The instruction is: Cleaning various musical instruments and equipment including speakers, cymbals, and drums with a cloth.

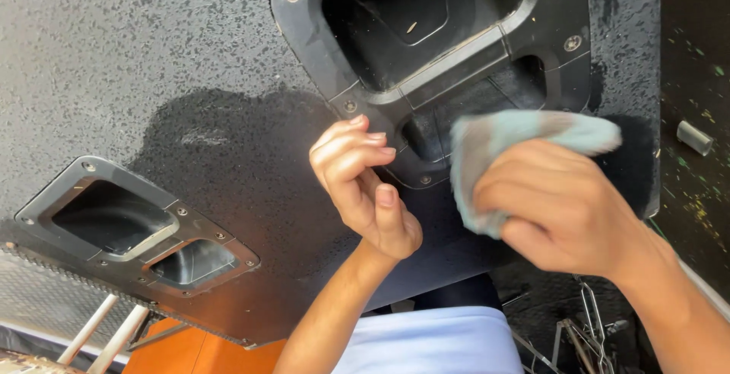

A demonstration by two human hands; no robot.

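The right hand [555, 210] grips a bunched grey-blue cloth [517, 142], fingers curled tight round it, and presses it against the lower pocket of the upper handle [433, 47], a recessed black handle screwed into a black textured box [152, 47]. The left hand [365, 184] holds nothing; its fingers are loosely curled, fingertips [357, 124] resting on the box just beside the recess rim

A dark damp patch [236, 146] spreads over the surface left of the handle, so the wiping looks well along there, while grit and a pale fleck [411, 28] sit in the deep pocket above

To do this well, I judge it best to push a cloth corner into the recess edges and round the screws [350, 105], where dirt collects, and to keep the left hand braced on the box. The lower handle [141, 229] lies well apart to the left. A small grey tube [694, 137] lies on the floor [696, 31] to the right
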